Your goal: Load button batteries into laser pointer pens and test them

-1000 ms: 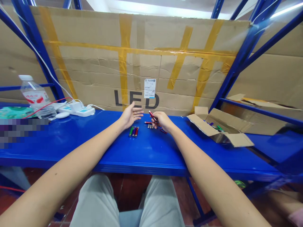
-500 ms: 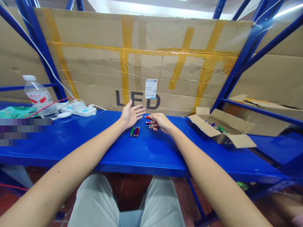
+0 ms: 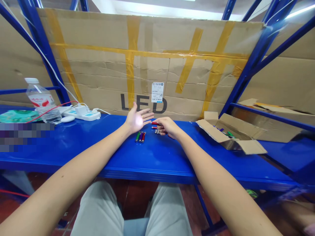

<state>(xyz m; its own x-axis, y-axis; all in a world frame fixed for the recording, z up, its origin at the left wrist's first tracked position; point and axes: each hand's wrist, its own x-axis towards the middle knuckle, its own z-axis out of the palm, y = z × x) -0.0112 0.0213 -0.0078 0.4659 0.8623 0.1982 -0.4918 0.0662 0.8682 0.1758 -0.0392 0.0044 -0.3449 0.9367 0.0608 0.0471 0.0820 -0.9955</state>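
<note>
My right hand is closed around a small red flashlight, whose front end points left. A bright spot of light lies on the palm of my left hand, which is open with its fingers spread. Just below that hand, a green flashlight, a purple one and a red one lie side by side on the blue table. Under my right fingers another red flashlight and some small silver pieces show, partly hidden.
On the right stands an open cardboard box with coloured flashlights inside. To the left are a power strip, a plastic bottle and a green packet. A large taped cardboard sheet closes off the back, between blue posts.
A bright light spot has appeared on my left palm. Both hands have stayed nearly in place, the right still holding the red flashlight.
</note>
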